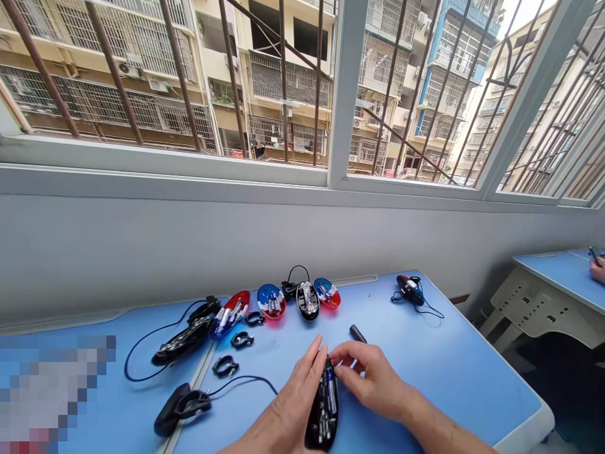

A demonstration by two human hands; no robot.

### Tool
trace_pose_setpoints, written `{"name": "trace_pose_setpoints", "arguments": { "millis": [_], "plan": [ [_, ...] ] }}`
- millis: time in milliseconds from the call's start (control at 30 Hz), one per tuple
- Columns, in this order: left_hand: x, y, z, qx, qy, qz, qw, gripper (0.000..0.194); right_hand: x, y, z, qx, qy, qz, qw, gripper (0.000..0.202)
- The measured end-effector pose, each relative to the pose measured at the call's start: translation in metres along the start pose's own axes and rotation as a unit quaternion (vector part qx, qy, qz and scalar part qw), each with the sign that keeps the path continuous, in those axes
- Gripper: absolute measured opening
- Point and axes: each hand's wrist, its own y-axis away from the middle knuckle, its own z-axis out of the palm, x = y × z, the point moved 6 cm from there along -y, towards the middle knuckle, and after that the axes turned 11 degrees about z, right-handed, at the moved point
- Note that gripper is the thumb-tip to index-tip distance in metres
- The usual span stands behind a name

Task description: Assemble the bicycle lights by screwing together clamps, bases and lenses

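An oval black plastic casing [325, 410] lies between the left hand [295, 400] and right hand [371, 381] on the flat blue worktop [425, 353]. Just beyond the right hand is a short black cylinder [358, 333]. Beyond the left hand, leftward, lie three black plastic ring clamps [218, 366]; farther beyond, three red-and-blue oval plastic shells [271, 296].

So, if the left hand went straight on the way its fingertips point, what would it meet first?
The left hand would probably meet the blue-and-red oval piece at the table's far side, just right of a black oval piece; its height over the surface is hard to judge.
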Motion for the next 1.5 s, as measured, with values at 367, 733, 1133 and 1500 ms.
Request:
{"name": "trace_pose_setpoints", "arguments": {
  "millis": [367, 733, 1133, 1500],
  "plan": [
    [-0.002, 0.002, -0.004, 0.046, -0.023, 0.02, 0.998, 0.121, 0.0, 0.001, 0.001, 0.0, 0.005, 0.01, 1.0, 0.028],
    [-0.012, 0.0, 0.006, -0.02, 0.003, -0.008, 1.0, 0.136, 0.006, 0.001, 0.009, -0.047, -0.01, 0.047, 0.998, 0.037],
    [0.006, -0.006, -0.01, 0.007, 0.038, -0.055, 0.998, 0.13, -0.004, 0.01, 0.0, 0.088, 0.099, -0.19, 0.973, 0.037],
    [0.006, -0.008, -0.013, 0.037, 0.035, -0.046, 0.998, 0.128, -0.005, 0.018, 0.013, 0.083, 0.245, -0.188, 0.947, 0.043]
  ]
}}
